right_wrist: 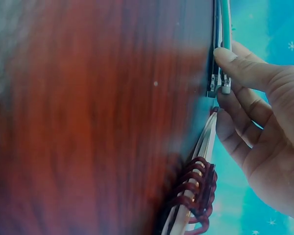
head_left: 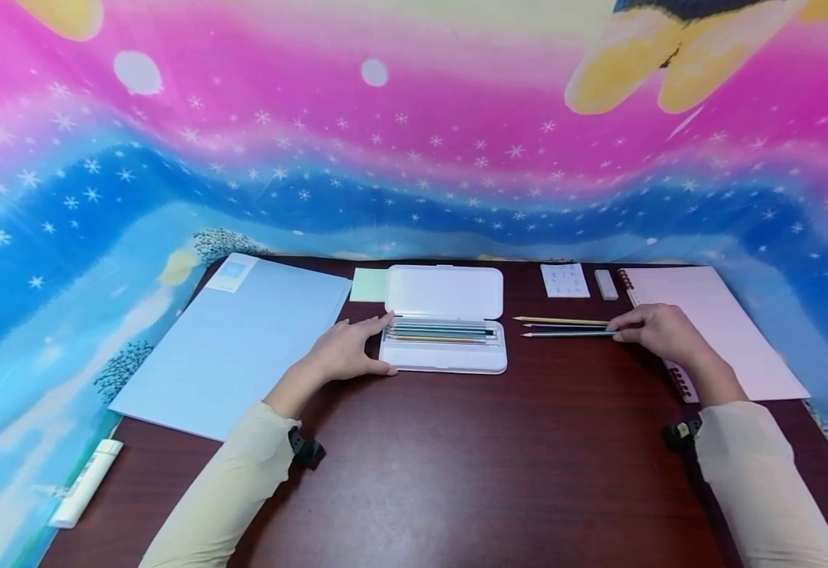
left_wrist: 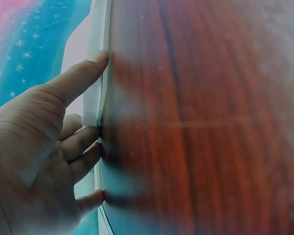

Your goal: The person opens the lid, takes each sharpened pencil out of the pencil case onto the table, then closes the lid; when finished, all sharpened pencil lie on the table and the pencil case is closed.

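An open white pencil case (head_left: 444, 361) lies with its lid (head_left: 444, 292) folded back and several pencils (head_left: 442, 331) in its upper tray. My left hand (head_left: 339, 347) holds the case's left end, the thumb at the front corner and the index finger near the hinge. In the left wrist view, the thumb (left_wrist: 78, 78) reaches the case's edge. To the right, my right hand (head_left: 658, 325) pinches a green pencil (head_left: 563, 334) near its eraser end. A dark pencil (head_left: 556, 326) and a yellow pencil (head_left: 556, 320) lie alongside, their right ends partly hidden by the fingers.
A pale blue folder (head_left: 244, 347) lies left, a pink spiral notebook (head_left: 726, 331) right. Along the back are green sticky notes (head_left: 367, 285), a small white printed sheet (head_left: 565, 281) and an eraser (head_left: 606, 285). A white tube (head_left: 87, 485) lies at the left edge.
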### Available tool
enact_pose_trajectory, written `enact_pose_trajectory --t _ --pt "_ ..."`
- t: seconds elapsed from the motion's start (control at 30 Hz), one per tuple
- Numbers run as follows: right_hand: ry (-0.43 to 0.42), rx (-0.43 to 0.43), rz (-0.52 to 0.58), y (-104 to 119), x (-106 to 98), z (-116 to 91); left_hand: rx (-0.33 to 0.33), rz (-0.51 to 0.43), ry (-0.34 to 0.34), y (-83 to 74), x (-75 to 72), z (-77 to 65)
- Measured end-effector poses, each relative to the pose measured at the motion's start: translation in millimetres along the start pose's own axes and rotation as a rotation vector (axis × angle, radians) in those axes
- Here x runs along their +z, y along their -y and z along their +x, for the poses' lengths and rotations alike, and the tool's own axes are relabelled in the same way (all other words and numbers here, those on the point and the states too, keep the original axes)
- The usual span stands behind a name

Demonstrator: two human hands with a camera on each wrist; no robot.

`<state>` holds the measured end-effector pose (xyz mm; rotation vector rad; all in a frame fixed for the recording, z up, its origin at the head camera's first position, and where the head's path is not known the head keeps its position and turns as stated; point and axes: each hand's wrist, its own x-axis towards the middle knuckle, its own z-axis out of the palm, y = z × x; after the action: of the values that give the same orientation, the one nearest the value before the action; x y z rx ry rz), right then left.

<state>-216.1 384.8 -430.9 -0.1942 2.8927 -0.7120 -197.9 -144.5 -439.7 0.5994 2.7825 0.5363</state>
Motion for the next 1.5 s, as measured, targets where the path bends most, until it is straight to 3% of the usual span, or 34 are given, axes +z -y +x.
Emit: enact_pose_trajectory --t 0.4,0.87,1.17,1.33,1.5 --pt "0.029 0.011 -0.019 3 0 0 -0.014 0.0 0.011 1.0 0.5 1.6" --pt "-0.025 0.032 -0.074 2 -6 0 -0.014 0.001 0.017 1.3 0.8 3.0" --pt "-0.197 0.05 0.092 12 -25 -8 -0.022 0.001 0.012 2.1 -1.2 1.0" --pt "-0.16 0.025 0.193 34 -24 -2 -0.031 0.004 0.006 1.3 -2.2 -0.4" --pt "-0.09 -0.033 0.243 59 -8 8 -0.018 -0.002 0.009 -0.7 -1.1 -0.2"
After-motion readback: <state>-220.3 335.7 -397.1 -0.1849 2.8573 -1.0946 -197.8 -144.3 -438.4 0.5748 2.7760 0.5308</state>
